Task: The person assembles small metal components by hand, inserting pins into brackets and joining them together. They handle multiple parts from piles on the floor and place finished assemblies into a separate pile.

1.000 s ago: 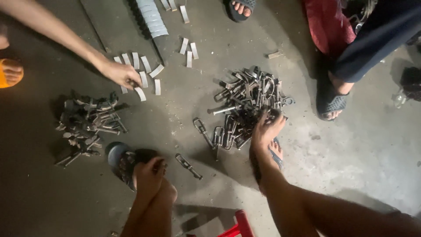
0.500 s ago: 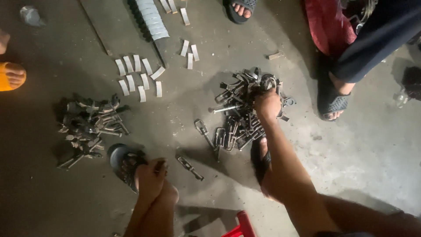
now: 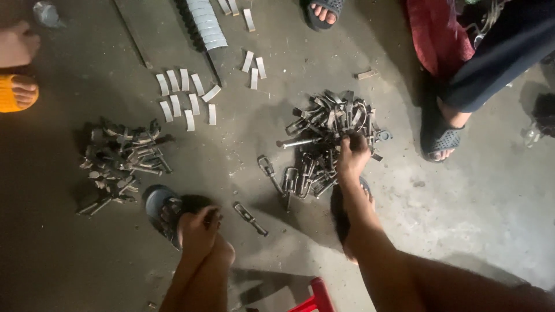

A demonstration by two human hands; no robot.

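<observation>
My right hand (image 3: 351,157) reaches into a heap of dark metal clamp parts (image 3: 324,124) on the concrete floor, fingers curled down on one metal part at the heap's near side. My left hand (image 3: 196,230) rests by my left knee, fingers curled; I cannot tell whether it holds anything. A single loose metal part (image 3: 250,219) lies just right of that hand. My foot in a dark sandal (image 3: 159,208) sits beside it.
A second heap of metal parts (image 3: 118,162) lies at the left. Flat pale metal strips (image 3: 185,98) lie in rows at the back, next to a ribbed grey stack (image 3: 205,23). Other people's sandalled feet (image 3: 442,141) ring the floor. A red stool edge (image 3: 315,300) is below.
My right hand moved forward from the heap's near edge into the heap. Another person's arm, which was over the pale strips, has drawn away to the left.
</observation>
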